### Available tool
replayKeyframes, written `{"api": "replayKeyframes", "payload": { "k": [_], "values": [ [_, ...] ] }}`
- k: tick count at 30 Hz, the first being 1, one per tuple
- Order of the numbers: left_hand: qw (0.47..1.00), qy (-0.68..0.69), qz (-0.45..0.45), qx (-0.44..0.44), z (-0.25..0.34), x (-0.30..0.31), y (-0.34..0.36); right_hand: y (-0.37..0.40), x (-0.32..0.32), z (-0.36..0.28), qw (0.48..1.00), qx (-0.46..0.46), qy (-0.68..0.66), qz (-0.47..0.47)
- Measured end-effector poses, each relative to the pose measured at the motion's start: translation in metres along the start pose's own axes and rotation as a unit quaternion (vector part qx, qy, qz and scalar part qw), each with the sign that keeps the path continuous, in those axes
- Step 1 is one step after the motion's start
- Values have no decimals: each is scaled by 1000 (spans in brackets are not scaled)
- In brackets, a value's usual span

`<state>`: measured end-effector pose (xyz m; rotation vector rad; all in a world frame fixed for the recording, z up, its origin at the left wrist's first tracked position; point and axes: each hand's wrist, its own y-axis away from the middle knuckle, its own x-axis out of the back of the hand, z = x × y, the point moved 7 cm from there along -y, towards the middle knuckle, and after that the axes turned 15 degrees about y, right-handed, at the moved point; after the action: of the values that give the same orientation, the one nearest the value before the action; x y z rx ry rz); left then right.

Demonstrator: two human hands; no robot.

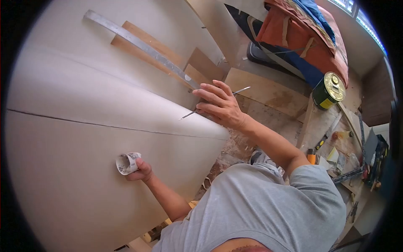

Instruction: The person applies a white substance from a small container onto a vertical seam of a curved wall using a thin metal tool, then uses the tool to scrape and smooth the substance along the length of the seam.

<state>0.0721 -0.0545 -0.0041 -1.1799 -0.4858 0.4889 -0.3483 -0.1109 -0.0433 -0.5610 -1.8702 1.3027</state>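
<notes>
My left hand (142, 169) is closed around a small white paper cup (132, 161) with dark printing. The cup is tilted so that its mouth faces left, and pale smears show on its inner wall. Between the fingers of my right hand (221, 105) is a slim metal spatula (189, 114), its two narrow ends sticking out on either side. One end points down-left over the rounded edge of a large off-white panel (84, 168). A thin dark seam (84, 122) runs along this panel, between my two hands.
Beyond the panel lie a long metal straightedge (138, 48) and wooden strips (155, 44). At right stand a green tin (329, 91) and a pile of orange and blue cloth (300, 31). A yellow-black cutter (322, 141), a metal square (348, 174) and other tools lie around.
</notes>
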Motion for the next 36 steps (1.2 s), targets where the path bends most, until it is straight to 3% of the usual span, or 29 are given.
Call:
{"api": "replayKeyframes", "payload": {
  "k": [3, 5, 7, 9, 14, 16, 18, 36],
  "values": [
    [999, -40, -1, -27, 0, 7, 8, 5, -3, -15, 999, 5, 29, -18],
    [995, -21, -31, -91, 13, -3, -1, 13, -10, -19, 998, -16, 24, -63],
    [995, 56, 15, -77, -4, -1, 12, 44, -31, -3, 977, -82, -104, -170],
    [994, 68, -6, -89, 5, -7, 2, 74, -31, 6, 939, -255, -142, -182],
    [991, 61, -20, -121, 20, -19, -10, 168, 2, 28, 908, -377, -25, -180],
    [989, 37, -16, -139, 21, -21, -14, 207, 16, 37, 864, -469, -6, -184],
    [983, 12, -58, -173, 26, -24, -15, 226, 29, 36, 857, -480, 4, -188],
    [988, 95, -50, -112, 13, -23, 25, 230, 38, -11, 836, -442, 37, -322]
  ]
}}
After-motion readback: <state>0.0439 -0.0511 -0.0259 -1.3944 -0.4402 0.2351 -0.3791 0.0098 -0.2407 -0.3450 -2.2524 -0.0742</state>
